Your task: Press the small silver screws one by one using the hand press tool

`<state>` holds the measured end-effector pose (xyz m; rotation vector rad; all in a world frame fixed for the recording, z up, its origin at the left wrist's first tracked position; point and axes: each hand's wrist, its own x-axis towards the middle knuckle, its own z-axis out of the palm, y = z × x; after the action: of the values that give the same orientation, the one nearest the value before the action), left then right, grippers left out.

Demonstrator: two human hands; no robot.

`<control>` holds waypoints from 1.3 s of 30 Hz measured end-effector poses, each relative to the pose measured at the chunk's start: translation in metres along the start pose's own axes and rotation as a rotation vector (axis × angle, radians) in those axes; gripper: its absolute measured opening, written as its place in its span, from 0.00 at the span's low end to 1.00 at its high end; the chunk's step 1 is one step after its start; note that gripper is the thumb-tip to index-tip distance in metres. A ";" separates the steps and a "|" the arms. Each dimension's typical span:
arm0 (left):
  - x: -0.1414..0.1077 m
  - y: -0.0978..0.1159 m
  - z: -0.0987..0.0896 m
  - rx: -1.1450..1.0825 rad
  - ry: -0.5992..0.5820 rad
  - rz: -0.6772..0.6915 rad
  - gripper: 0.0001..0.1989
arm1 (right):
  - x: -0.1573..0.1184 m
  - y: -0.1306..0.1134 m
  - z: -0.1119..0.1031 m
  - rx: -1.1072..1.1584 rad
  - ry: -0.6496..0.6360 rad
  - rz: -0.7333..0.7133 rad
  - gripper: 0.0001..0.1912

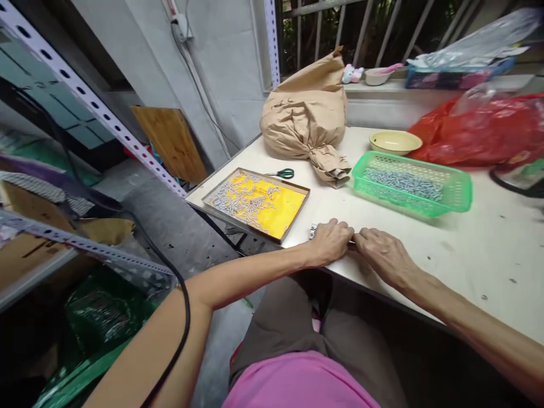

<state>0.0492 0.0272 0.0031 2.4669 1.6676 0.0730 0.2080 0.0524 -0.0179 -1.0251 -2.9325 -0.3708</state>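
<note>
My left hand (332, 241) is closed at the near edge of the white table (425, 243), wrapped over a small metal piece (313, 230) whose end shows at its left side. Close beside it, my right hand (380, 252) has its fingers closed on something I cannot make out; a thin brownish edge shows between the two hands. Left of my hands lies a shallow tray (289, 220) with a yellow bottom, holding many small metal pins. Behind and to the right, a green plastic basket (461, 190) holds many small metal pieces.
Green-handled scissors (285, 173) lie behind the tray. A crumpled brown paper bag (306, 113), a cream bowl (395, 141) and a red plastic bag (480, 130) stand at the back. A metal shelf frame (102, 119) and a black cable (185, 306) are on the left.
</note>
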 end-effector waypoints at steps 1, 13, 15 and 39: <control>0.001 -0.001 -0.001 0.007 -0.007 -0.012 0.11 | 0.000 0.000 0.001 0.022 -0.004 0.006 0.10; -0.011 -0.007 0.031 -0.110 0.192 0.167 0.14 | 0.017 0.048 0.012 0.367 -0.158 0.112 0.15; -0.021 0.003 0.039 -0.129 0.219 0.199 0.13 | 0.021 0.050 0.018 0.331 -0.107 0.149 0.12; -0.036 0.017 0.064 -0.253 0.303 0.156 0.16 | 0.097 -0.038 -0.047 0.740 0.450 -0.332 0.10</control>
<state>0.0593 -0.0191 -0.0553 2.4757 1.4538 0.6646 0.1052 0.0729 0.0280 -0.3042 -2.4638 0.4133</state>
